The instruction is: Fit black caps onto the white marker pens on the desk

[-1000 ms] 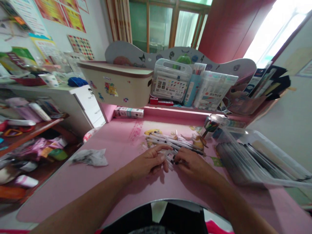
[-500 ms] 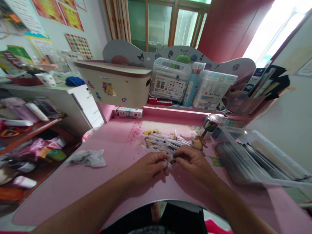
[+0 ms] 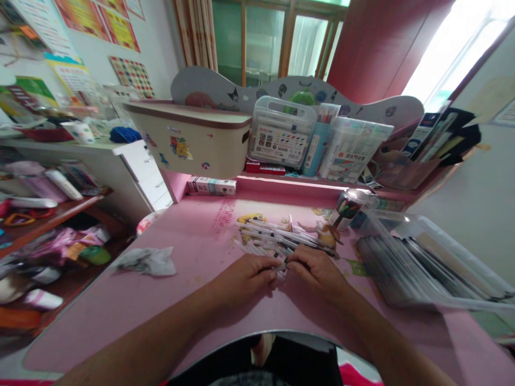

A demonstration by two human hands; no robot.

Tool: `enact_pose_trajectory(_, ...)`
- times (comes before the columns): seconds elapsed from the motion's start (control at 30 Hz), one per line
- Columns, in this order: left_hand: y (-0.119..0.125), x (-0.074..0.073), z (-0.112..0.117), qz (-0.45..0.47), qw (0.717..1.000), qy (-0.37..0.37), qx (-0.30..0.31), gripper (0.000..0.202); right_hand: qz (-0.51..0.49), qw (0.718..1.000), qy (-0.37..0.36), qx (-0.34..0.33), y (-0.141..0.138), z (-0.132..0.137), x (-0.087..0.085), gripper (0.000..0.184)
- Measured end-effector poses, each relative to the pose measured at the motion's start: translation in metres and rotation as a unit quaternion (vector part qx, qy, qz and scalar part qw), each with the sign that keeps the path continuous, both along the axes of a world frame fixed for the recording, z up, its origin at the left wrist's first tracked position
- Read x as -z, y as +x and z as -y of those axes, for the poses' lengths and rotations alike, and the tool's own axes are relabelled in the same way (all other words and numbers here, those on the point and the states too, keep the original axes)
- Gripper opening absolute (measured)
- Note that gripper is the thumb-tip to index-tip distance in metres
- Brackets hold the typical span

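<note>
My left hand (image 3: 249, 276) and my right hand (image 3: 316, 271) meet over the pink desk (image 3: 193, 257), fingers pinched together on one white marker pen (image 3: 280, 265) held between them. Just beyond my fingertips lies a loose pile of several white marker pens (image 3: 277, 236) with dark caps, spread across the desk's middle. Both hands are closed on the pen; its ends are hidden by my fingers.
A crumpled tissue (image 3: 147, 261) lies at the left. A clear plastic case of pens (image 3: 418, 262) sits at the right, a pen cup (image 3: 346, 206) behind it. On the back shelf stand a cream storage box (image 3: 193, 139) and marker cases (image 3: 281, 134). Cluttered shelves (image 3: 48, 214) flank the left.
My left hand's fingers were stretched over the pile; they have curled in and pinched the pen together with my right hand, and both hands have drawn slightly closer.
</note>
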State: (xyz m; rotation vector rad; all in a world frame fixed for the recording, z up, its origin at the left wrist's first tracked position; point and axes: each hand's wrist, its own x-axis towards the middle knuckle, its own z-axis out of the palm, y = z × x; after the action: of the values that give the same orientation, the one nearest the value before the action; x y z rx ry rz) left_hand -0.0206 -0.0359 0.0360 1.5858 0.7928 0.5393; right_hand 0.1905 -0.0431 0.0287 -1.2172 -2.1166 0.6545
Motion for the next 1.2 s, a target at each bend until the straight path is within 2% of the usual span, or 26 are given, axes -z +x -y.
enact_pose_trajectory(0.2, 0.001, 0.002, 0.003, 0.026, 0.999, -0.04, -0.014, 0.022, -0.028, 0.999, -0.021, -0.006, -0.002, 0.001, -0.001, 0.018)
enact_pose_trajectory(0.4, -0.001, 0.014, -0.002, 0.092, 0.976, -0.187, -0.058, 0.019, -0.094, 0.994, -0.059, 0.011, -0.004, 0.003, -0.005, 0.021)
enact_pose_trajectory(0.43, -0.003, 0.015, -0.004, 0.077, 0.977, -0.191, -0.053, 0.019, -0.105, 0.992, -0.062, 0.018, -0.004, 0.003, -0.005, 0.021)
enact_pose_trajectory(0.47, -0.005, 0.015, -0.006, 0.038, 0.98, -0.196, -0.008, 0.018, -0.114, 0.991, -0.065, 0.026, -0.004, 0.003, -0.006, 0.02)
enact_pose_trajectory(0.53, -0.009, 0.014, -0.01, 0.008, 0.981, -0.192, 0.024, 0.02, -0.131, 0.988, -0.076, 0.043, -0.003, 0.003, -0.006, 0.019)
enact_pose_trajectory(0.67, -0.012, 0.009, -0.012, 0.01, 0.986, -0.166, 0.021, 0.026, -0.157, 0.978, -0.121, 0.058, 0.0, 0.002, -0.006, 0.015)
enact_pose_trajectory(0.8, -0.009, 0.006, -0.009, 0.036, 0.986, -0.16, 0.006, 0.024, -0.134, 0.984, -0.107, 0.057, 0.0, 0.002, -0.005, 0.01)
enact_pose_trajectory(0.93, -0.006, 0.004, -0.007, 0.039, 0.987, -0.154, -0.013, 0.021, -0.097, 0.991, -0.068, 0.056, -0.002, 0.002, -0.003, 0.033)
enact_pose_trajectory(1.0, -0.006, 0.004, -0.007, 0.023, 0.989, -0.144, -0.007, 0.02, -0.095, 0.991, -0.062, 0.064, -0.001, 0.003, -0.003, 0.039)
enact_pose_trajectory(1.07, -0.007, 0.005, -0.009, 0.006, 0.991, -0.131, 0.003, 0.02, -0.105, 0.991, -0.064, 0.061, 0.001, 0.004, -0.003, 0.032)
enact_pose_trajectory(1.13, -0.007, 0.006, -0.01, -0.003, 0.993, -0.121, 0.006, 0.02, -0.119, 0.99, -0.066, 0.046, 0.003, 0.005, -0.006, 0.014)
enact_pose_trajectory(1.2, -0.008, 0.008, -0.01, 0.006, 0.992, -0.125, 0.003, 0.02, -0.118, 0.991, -0.062, 0.032, 0.004, 0.006, -0.01, 0.01)
